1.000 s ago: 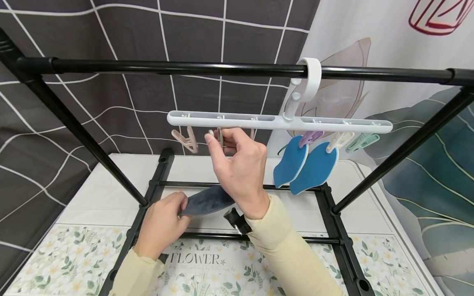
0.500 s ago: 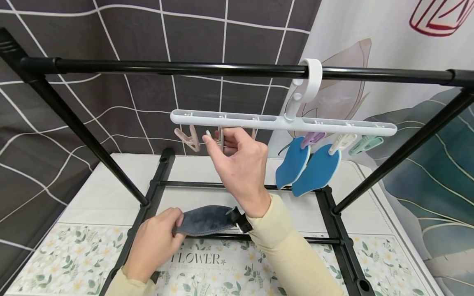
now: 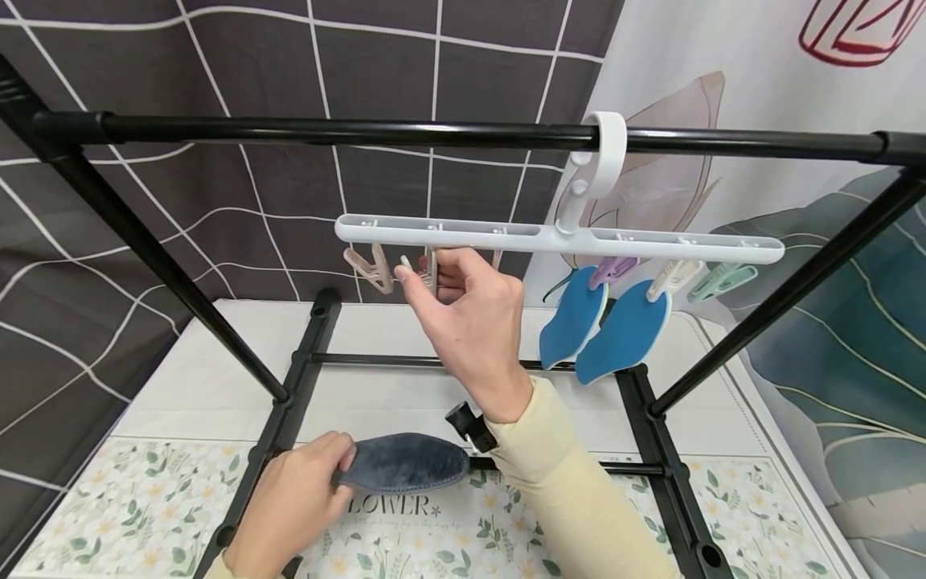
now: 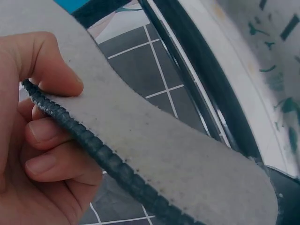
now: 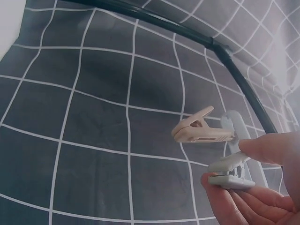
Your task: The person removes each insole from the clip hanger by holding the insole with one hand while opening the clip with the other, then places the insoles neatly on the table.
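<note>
In the head view, my left hand (image 3: 300,494) pinches one end of a dark grey-blue insole (image 3: 405,462), its fuzzy face up. The left wrist view shows the insole's pale grey underside (image 4: 154,136) and dark stitched edge, with the thumb on top and fingers below. My right hand (image 3: 477,326) reaches up to a white hanger (image 3: 463,235) and pinches a pale clothespin (image 5: 229,171) between thumb and fingers. A beige clothespin (image 5: 199,131) hangs beside it. Two blue insoles (image 3: 622,334) hang on the hanger's right half, held by a purple clothespin (image 3: 611,272) and a cream clothespin (image 3: 674,277).
By its hook the hanger hangs from the black rack's top bar (image 3: 347,130). A green clothespin (image 3: 723,281) sits at the right end. Slanted black posts (image 3: 181,277) flank the hands. Below lies a flower-printed mat (image 3: 405,547); a dark grid curtain (image 3: 253,72) hangs behind.
My left hand has moved down and left with the insole, drawing it out from behind the right wrist. My right hand has kept its grip on the clothespin. The hanger has shifted slightly right.
</note>
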{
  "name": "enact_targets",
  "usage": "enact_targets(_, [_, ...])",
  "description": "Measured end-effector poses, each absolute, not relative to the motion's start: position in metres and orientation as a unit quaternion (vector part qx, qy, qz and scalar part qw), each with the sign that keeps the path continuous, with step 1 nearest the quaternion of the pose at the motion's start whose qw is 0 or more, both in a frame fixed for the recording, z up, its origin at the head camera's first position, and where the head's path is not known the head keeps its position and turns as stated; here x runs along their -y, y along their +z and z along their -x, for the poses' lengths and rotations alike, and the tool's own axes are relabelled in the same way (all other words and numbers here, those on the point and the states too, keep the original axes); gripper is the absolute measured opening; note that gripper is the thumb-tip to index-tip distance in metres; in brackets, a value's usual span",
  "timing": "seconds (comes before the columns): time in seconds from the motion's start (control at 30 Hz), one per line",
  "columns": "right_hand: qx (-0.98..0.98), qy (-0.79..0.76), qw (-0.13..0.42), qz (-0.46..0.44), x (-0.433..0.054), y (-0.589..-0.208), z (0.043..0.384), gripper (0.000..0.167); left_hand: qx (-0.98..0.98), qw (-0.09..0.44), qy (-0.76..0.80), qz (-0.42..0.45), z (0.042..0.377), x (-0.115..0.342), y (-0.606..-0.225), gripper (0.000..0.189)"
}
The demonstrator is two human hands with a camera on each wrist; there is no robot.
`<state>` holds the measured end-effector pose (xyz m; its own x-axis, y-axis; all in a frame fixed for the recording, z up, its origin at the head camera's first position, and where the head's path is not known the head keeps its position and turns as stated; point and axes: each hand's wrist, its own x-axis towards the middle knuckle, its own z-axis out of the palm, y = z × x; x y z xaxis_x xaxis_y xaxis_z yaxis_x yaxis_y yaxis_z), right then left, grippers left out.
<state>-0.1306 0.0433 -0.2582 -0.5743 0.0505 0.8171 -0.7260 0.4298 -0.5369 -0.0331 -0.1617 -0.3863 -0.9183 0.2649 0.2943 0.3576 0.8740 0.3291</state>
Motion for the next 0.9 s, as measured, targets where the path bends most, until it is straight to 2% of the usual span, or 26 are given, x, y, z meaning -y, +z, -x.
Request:
enact_targets(0.4, [0.748,0.48,0.397,-0.227,-0.047,-0.26,0.132,0.02,0.957,0.093,-0.198,0.189,0.024,0.161,-0.402,0.04])
enact_targets(0.67, [0.748,0.479,0.397,-0.23,-0.048,-0.261,0.133,0.021,0.962,0.033,-0.191,0.194,0.022,0.157,-0.41,0.038])
enact_targets(0.9, [0.749,0.472,0.403,-0.23,-0.049,-0.262,0.133,0.021,0.964,0.02,-0.181,0.194,0.02,0.155,-0.412,0.038])
